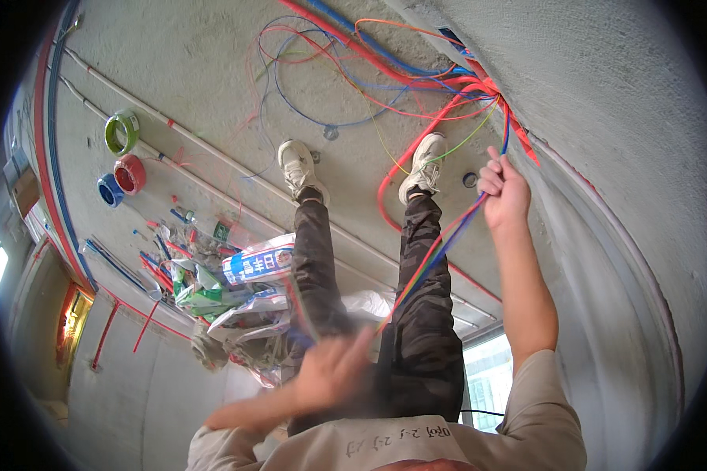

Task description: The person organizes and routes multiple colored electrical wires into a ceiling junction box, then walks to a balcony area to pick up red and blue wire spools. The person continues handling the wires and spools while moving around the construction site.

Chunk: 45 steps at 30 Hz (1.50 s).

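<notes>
My right hand (504,192), raised near the wall, is closed around a bundle of red, blue and green electrical wires (428,263). Above the fist the wires run up to the ends of red conduits (479,82) at the wall. Below it, the bundle slants down across my right leg toward my left hand (334,373). That hand is low in front of my body and smeared by motion, so its fingers do not read clearly. Faint blurred wire strands also show on its far left side. Whether it grips the bundle is not visible.
Loose wire loops (314,118) lie on the concrete floor beyond my shoes. Green (133,125), red (139,174) and blue wire coils (102,191) stand at left. Pipe offcuts and plastic bags (239,314) are piled beside my left leg. Pale pipes (212,149) cross the floor.
</notes>
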Each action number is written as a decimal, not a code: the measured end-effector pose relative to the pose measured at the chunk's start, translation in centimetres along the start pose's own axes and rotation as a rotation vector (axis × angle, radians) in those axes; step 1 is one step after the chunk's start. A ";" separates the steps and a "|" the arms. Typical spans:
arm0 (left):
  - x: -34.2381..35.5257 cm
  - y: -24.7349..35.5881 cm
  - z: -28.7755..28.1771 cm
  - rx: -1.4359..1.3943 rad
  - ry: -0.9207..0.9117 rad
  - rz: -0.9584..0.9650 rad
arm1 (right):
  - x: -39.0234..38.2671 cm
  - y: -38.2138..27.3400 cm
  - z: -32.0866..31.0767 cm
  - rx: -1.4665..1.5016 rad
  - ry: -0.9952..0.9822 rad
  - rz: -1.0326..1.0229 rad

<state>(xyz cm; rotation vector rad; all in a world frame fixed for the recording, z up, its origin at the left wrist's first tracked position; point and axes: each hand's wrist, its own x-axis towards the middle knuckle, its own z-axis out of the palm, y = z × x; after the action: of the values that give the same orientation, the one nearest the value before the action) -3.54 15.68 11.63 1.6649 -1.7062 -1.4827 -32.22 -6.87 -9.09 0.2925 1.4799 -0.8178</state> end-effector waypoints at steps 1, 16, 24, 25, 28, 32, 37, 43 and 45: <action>-1.7 2.1 -0.6 0.013 -0.017 -0.009 | 0.5 -0.7 -0.7 -0.027 0.014 -0.018; -1.8 -1.3 2.1 0.083 0.091 -0.016 | 4.3 0.1 0.7 -0.070 0.042 -0.212; -8.1 -1.9 -0.4 0.094 -0.062 -0.092 | 3.6 -2.4 -0.3 -0.234 0.157 -0.166; -7.9 -1.9 -0.3 0.097 -0.072 -0.117 | 4.7 -2.4 -0.2 -0.240 0.176 -0.173; -6.2 -2.3 0.4 0.106 -0.100 -0.188 | 10.2 -2.7 -0.1 -0.241 0.163 -0.198; -0.4 -4.1 1.7 0.049 -0.045 -0.095 | 17.1 -2.2 -3.4 -0.135 0.103 -0.259; -2.0 -0.2 0.2 0.058 -0.008 -0.093 | 3.4 0.9 0.8 -0.186 0.045 -0.163; -12.4 0.5 -4.6 0.292 -0.214 -0.294 | 1.2 -3.6 -1.0 -0.234 0.103 -0.185; -13.6 -0.3 -5.4 0.367 -0.257 -0.327 | 2.7 -4.1 -0.7 -0.265 0.131 -0.175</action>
<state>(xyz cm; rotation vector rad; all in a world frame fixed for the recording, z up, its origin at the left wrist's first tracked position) 4.53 25.31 19.09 2.1020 -2.0156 -1.6636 -35.72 -10.12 -10.53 0.0174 1.7344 -0.7404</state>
